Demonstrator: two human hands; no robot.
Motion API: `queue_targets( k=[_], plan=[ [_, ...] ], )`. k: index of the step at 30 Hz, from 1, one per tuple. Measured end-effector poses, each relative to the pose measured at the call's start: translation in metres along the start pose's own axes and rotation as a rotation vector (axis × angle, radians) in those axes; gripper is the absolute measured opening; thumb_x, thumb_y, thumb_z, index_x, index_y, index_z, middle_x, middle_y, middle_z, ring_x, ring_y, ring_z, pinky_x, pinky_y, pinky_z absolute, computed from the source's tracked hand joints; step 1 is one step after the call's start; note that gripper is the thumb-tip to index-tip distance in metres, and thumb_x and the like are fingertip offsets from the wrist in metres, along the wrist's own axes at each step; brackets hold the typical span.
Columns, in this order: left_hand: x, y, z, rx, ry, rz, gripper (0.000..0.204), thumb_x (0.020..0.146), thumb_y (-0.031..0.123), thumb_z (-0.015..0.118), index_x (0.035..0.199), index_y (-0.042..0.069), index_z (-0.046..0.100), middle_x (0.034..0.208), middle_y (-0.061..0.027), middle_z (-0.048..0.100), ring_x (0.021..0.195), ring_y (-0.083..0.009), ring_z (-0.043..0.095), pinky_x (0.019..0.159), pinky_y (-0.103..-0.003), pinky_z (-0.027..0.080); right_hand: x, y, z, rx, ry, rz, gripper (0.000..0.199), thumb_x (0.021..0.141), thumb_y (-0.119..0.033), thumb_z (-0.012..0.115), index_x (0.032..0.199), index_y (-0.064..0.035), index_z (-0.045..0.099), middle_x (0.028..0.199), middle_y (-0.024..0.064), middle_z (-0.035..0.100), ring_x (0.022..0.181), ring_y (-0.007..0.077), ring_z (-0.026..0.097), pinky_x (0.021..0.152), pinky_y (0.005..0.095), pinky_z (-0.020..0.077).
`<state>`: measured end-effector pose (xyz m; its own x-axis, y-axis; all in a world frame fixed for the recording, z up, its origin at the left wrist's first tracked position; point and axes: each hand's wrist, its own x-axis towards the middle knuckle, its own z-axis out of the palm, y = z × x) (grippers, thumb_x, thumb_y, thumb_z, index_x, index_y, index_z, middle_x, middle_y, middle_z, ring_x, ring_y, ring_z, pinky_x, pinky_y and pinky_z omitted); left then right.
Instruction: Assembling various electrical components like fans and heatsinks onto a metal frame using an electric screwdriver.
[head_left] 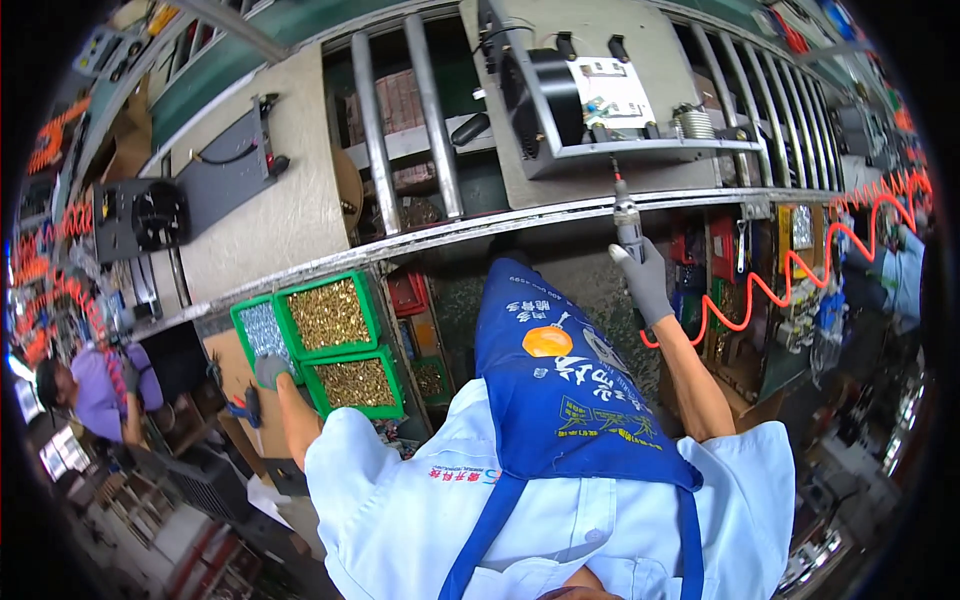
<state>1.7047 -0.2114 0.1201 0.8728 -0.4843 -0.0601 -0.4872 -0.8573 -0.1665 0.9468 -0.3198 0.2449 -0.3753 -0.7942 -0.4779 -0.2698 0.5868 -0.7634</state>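
My right hand (645, 279), in a grey glove, is wrapped round an air screwdriver (627, 222). Its bit points away from me, and the tip is at the front panel (660, 150) of a dark metal chassis; whether it touches a screw is too small to tell. At the left, my gloved left hand (270, 369) reaches to the near end of a green bin of silver screws (262, 328); its fingertips are not clear enough to show a grip. Beside that bin stand two green bins of brass-coloured fasteners (328, 314).
The chassis carries a black fan housing (545, 100) and a white board (610, 92). Another chassis (215, 165) lies on a board at the left. Metal rollers (432, 120) run between them. A red coiled hose (790, 275) hangs at the right. Another person (100, 385) works far left.
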Motion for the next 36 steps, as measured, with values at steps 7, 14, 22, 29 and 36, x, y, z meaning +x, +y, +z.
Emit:
queue_targets(
  k=[7,14,22,29,36],
  plan=[
    [0.006,0.037,-0.015,-0.131,0.113,-0.054,0.024,0.084,0.021,0.064,0.101,0.006,0.073,0.095,-0.0175,0.071,0.078,-0.0264,0.066,0.072,-0.038,0.051,0.003,-0.005,-0.008,0.015,-0.055,0.047,0.034,0.080,-0.033,0.074,0.094,-0.0056,0.060,0.064,-0.0003,0.054,0.049,0.0076,0.049,0.044,0.0256,0.0388],
    [-0.124,0.226,-0.043,-0.813,0.178,0.804,0.028,0.081,0.007,0.059,0.105,0.003,0.070,0.090,-0.0146,0.070,0.074,-0.0274,0.062,0.072,-0.038,0.049,0.005,-0.005,-0.014,0.021,-0.066,0.047,0.034,0.079,-0.032,0.075,0.095,-0.0052,0.062,0.064,0.0000,0.054,0.050,0.0078,0.050,0.046,0.0266,0.0395],
    [-0.401,0.491,-0.009,-0.747,-0.547,1.439,0.022,0.088,0.024,0.060,0.096,0.007,0.071,0.099,-0.0187,0.065,0.090,-0.0373,0.062,0.081,-0.045,0.049,0.001,-0.012,-0.013,0.037,-0.067,0.081,0.033,0.079,-0.032,0.075,0.093,-0.0045,0.062,0.067,0.0023,0.057,0.054,0.0098,0.053,0.049,0.0288,0.0421],
    [-0.426,0.557,0.048,-0.281,-0.486,1.554,0.036,0.094,0.039,0.051,0.097,0.009,0.071,0.098,-0.0179,0.068,0.094,-0.0350,0.064,0.081,-0.044,0.051,-0.003,-0.020,-0.009,0.014,-0.047,0.132,0.035,0.078,-0.030,0.075,0.096,-0.0020,0.064,0.080,0.0070,0.065,0.074,0.0118,0.059,0.068,0.0304,0.0473],
    [-0.382,0.490,-0.046,-0.821,-0.632,1.497,0.026,0.091,0.017,0.059,0.112,0.003,0.066,0.099,-0.0197,0.066,0.090,-0.0360,0.063,0.079,-0.040,0.050,-0.003,-0.021,-0.003,0.126,-0.023,0.149,0.035,0.078,-0.024,0.076,0.102,-0.0015,0.063,0.083,0.0059,0.066,0.075,0.0103,0.058,0.070,0.0295,0.0482]
  ],
)
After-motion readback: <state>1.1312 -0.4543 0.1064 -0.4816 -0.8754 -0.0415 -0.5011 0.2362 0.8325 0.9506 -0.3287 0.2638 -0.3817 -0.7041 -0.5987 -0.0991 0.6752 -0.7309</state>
